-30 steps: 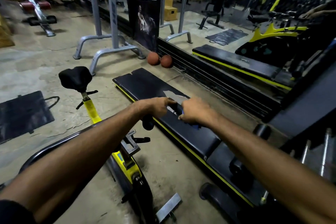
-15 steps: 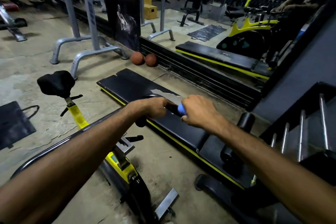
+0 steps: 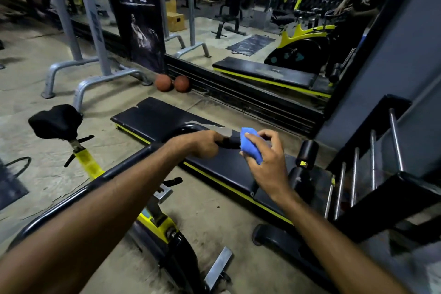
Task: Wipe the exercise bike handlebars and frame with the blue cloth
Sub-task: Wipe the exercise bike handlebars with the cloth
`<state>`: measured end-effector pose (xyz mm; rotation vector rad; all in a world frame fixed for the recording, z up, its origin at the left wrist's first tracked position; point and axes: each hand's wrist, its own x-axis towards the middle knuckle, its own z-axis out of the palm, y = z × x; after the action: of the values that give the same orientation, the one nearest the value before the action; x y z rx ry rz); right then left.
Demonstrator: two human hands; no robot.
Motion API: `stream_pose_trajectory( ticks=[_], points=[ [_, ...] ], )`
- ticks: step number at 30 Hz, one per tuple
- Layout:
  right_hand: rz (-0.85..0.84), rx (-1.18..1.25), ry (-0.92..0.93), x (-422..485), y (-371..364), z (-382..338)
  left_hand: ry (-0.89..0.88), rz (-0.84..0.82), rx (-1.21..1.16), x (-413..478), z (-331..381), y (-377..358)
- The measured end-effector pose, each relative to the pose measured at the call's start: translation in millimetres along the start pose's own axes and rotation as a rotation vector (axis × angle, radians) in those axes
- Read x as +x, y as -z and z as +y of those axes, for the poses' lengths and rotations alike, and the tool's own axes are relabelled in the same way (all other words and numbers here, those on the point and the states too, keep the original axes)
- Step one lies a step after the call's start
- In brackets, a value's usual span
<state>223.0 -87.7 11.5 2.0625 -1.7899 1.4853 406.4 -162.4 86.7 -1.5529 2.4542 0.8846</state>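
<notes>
Cloth comes off the bar end

The right hand point(image 3: 267, 165) now lifts back from the handlebar point(image 3: 229, 143), its fingers looser, so the bunched blue cloth point(image 3: 250, 148) shows far more than before, when it was almost hidden in a closed fist against the bar's tip.

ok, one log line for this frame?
left hand: gripping black handlebar | right hand: holding bunched blue cloth at bar end

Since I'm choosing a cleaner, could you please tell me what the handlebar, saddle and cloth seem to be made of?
Handlebar: apparently metal tube with glossy black paint, judging by its sheen. Saddle: matte black padded cover, perhaps vinyl or fabric; too dark to tell. Cloth: soft blue fabric, bunched in the right hand, possibly microfibre.
</notes>
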Motion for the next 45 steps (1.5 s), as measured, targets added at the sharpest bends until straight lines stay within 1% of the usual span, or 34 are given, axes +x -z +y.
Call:
stream_pose_trajectory(
  ticks=[2,4,8,9,10,13,15,17,19,22,24,26,29,32,34,36,39,42,43,45],
  points=[
    [0.066,-0.007,0.013,-12,2,4,0.005,-0.003,-0.021,-3,-2,-1],
    [0.091,-0.014,0.018,-23,10,4,0.015,-0.004,-0.03,-6,0,-1],
    [0.208,0.052,-0.078,-20,25,-4,0.016,-0.013,-0.059,-5,1,-1],
    [0.203,0.082,-0.084,-14,25,-6,0.016,-0.012,-0.064,-5,1,-2],
    [0.161,0.099,-0.075,-8,22,-6,0.012,-0.006,-0.063,-5,1,-2],
    [-0.007,0.063,-0.006,-4,13,0,-0.029,0.024,-0.04,-9,5,-3],
    [0.006,0.044,0.045,-7,19,11,-0.033,0.03,-0.027,-9,6,-3],
    [0.044,0.07,0.045,-10,29,21,-0.02,0.039,-0.023,-9,6,-3],
    [0.062,0.13,-0.051,-12,30,30,-0.004,0.048,-0.052,-7,4,-3],
    [0.077,0.318,-0.386,-6,9,37,0.035,0.128,-0.118,1,-4,-1],
    [-0.004,0.456,-0.561,2,-13,47,0.095,0.221,-0.165,4,-9,2],
    [-0.134,0.573,-0.663,10,-33,48,0.169,0.317,-0.221,4,-12,6],
    [-0.315,0.694,-0.77,13,-64,42,0.258,0.455,-0.301,4,-19,6],
    [-0.465,0.79,-0.92,5,-92,33,0.355,0.548,-0.317,-7,-26,3],
    [-0.645,0.862,-0.961,-3,-111,26,0.45,0.588,-0.309,-25,-30,0],
    [-0.757,0.94,-0.993,-9,-120,11,0.572,0.634,-0.303,-48,-39,-5],
    [-0.845,1.042,-1.01,-14,-135,-10,0.796,0.645,-0.243,-89,-44,-14],
    [-0.827,1.149,-1.048,-11,-145,-29,0.989,0.638,-0.185,-122,-43,-26],
    [-0.815,1.174,-1.07,-8,-148,-36,1.023,0.65,-0.193,-129,-42,-30],
    [-0.816,1.194,-1.135,0,-156,-45,1.012,0.681,-0.266,-138,-42,-36]
  ],
)
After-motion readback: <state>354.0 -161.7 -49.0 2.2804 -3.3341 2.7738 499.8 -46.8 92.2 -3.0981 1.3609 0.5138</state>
